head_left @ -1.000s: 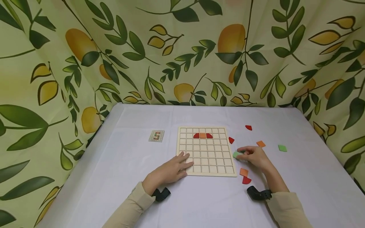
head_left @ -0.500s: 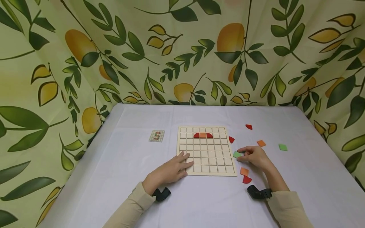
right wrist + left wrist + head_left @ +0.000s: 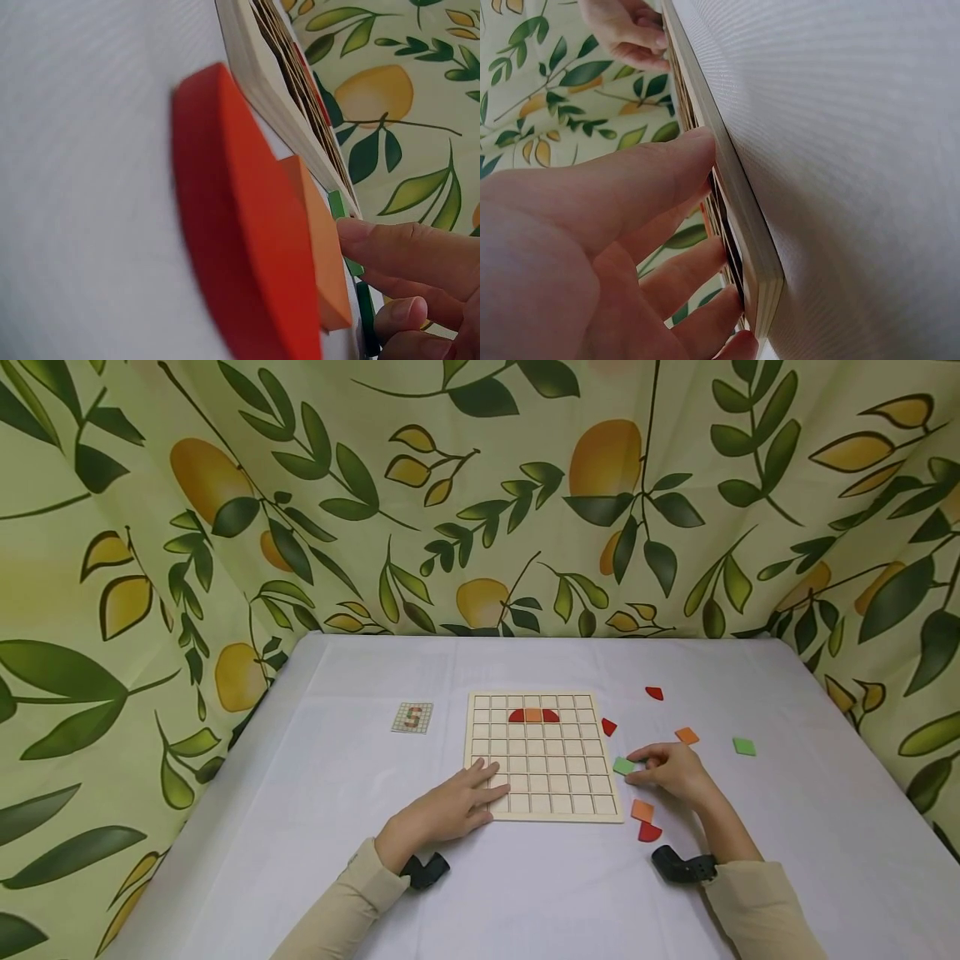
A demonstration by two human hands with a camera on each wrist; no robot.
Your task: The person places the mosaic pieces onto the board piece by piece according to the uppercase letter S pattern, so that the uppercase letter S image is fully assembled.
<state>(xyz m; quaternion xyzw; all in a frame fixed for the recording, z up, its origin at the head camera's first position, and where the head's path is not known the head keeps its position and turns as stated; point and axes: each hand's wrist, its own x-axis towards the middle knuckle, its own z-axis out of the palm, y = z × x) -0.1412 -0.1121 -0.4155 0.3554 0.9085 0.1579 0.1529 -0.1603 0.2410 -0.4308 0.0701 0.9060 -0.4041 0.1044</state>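
A pale wooden grid board point(image 3: 543, 810) lies on the white table. In one of its upper rows, an orange square point(image 3: 533, 716) sits between two red quarter-round tiles. My left hand point(image 3: 446, 806) rests on the board's lower left with fingers spread, and the left wrist view has its thumb point(image 3: 694, 154) at the board's edge. Just off the board's right side, my right hand point(image 3: 671, 771) pinches a green square tile point(image 3: 623, 766) between thumb and index finger. The right wrist view has the thumb against this green tile point(image 3: 336, 201), with a darker green piece point(image 3: 366, 319) under the other fingers.
A small pattern card point(image 3: 412, 717) with an S lies left of the board. Right of it are red tiles point(image 3: 654, 693), point(image 3: 608, 727), point(image 3: 649, 832), orange squares point(image 3: 687, 736), point(image 3: 642, 811) and another green square point(image 3: 744, 747). A leaf-patterned curtain point(image 3: 480, 527) hangs behind the table.
The right thumb and index finger have shifted slightly right at the green tile, so more of it shows. The left hand and the board stay as they were.
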